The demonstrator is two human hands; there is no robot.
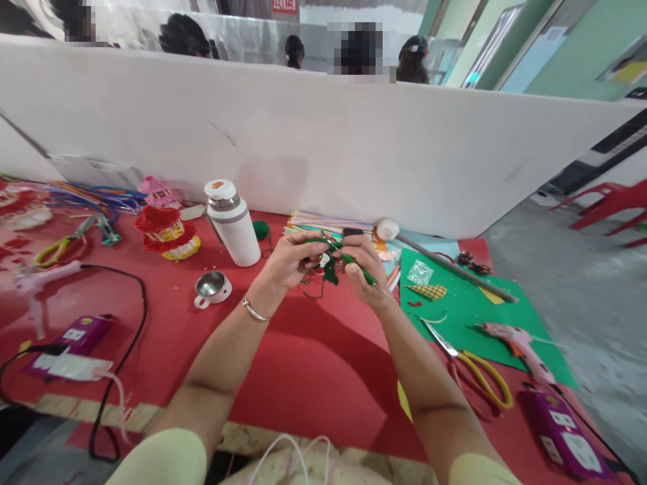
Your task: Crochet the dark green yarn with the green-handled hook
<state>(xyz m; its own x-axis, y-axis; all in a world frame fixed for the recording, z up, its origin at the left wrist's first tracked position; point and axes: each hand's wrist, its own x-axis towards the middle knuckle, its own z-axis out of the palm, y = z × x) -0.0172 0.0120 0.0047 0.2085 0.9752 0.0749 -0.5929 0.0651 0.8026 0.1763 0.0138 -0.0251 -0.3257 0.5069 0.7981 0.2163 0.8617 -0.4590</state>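
Note:
Both hands meet above the red table point(303, 357) near its far side. My left hand point(289, 259) pinches a small green craft piece point(331, 269) with green yarn hanging from it. My right hand point(361, 269) is closed on a thin green-wrapped stick point(360, 269) that pokes out toward the lower right. A silver bangle sits on my left wrist.
A white flask point(232, 222) and its steel cup point(212, 288) stand left of my hands. To the right lie green paper point(470, 316), yellow-handled scissors point(478, 377), a pink glue gun point(515, 343) and a purple power strip point(561, 431). Red paper lanterns point(164, 232) and a white partition point(323, 135) sit behind.

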